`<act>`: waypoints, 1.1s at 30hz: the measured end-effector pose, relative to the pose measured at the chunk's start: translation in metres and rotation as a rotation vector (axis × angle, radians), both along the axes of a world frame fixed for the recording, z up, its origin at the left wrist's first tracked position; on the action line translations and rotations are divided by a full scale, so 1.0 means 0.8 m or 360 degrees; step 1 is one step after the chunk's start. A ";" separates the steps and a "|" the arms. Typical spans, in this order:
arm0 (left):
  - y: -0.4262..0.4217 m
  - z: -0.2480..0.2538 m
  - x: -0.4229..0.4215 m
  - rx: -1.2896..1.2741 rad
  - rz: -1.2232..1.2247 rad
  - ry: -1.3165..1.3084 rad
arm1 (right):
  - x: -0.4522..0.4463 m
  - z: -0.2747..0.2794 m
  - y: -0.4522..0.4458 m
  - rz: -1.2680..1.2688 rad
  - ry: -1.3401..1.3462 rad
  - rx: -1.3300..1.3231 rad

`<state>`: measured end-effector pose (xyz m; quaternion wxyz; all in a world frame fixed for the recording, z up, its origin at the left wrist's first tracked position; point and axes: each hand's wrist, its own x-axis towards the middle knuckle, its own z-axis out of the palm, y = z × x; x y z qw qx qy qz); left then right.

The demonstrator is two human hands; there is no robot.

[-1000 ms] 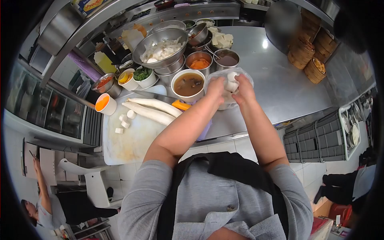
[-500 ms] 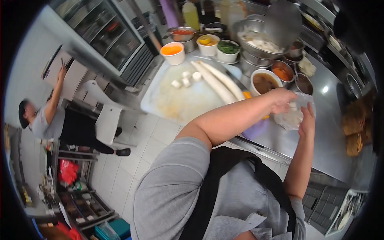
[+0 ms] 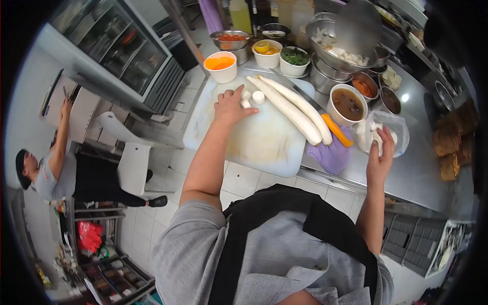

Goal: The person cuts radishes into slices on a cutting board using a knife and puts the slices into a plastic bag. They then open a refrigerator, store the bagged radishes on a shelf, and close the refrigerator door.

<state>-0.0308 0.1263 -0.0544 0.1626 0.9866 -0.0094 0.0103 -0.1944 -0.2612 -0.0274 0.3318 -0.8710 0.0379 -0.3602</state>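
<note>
My left hand (image 3: 231, 107) is over the cutting board (image 3: 208, 132), thumb and fingers apart around small cut white pieces (image 3: 246, 103). One round white piece (image 3: 258, 97) lies just right of its fingertips. Two long peeled white roots (image 3: 287, 114) lie side by side on the board. Along their right side is a knife with an orange handle (image 3: 336, 130). At the right, my right hand (image 3: 381, 152) is closed on the near side of a clear plastic bag (image 3: 400, 133) with white pieces inside; its exact grip is partly hidden.
A purple cloth (image 3: 330, 155) lies by the knife handle. Behind the board stand tubs of orange food (image 3: 220, 62) and chopped greens (image 3: 295, 56). A bowl of brown liquid (image 3: 347, 104) is near the bag. Another person (image 3: 56, 162) stands at far left near a white chair (image 3: 133, 162).
My left hand has moved from the plastic bag leftward to the white pieces on the board. My right hand stays at the bag, slightly lower.
</note>
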 end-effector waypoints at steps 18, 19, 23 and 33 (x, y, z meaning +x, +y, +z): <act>-0.019 -0.021 0.031 -0.0771 -0.0176 -0.0469 | -0.073 0.003 -0.090 -0.0579 -0.0158 0.0274; -0.037 0.006 0.019 -0.1295 -0.0141 -0.0186 | -0.072 -0.006 -0.107 -0.0596 -0.0161 0.0281; -0.153 0.072 -0.020 -0.2488 -0.0525 0.0948 | -0.043 -0.031 -0.159 -0.0625 0.0162 0.0695; -0.521 -0.002 -0.030 -0.2262 -0.0904 0.1469 | -0.005 -0.060 -0.180 -0.0165 0.0330 0.1038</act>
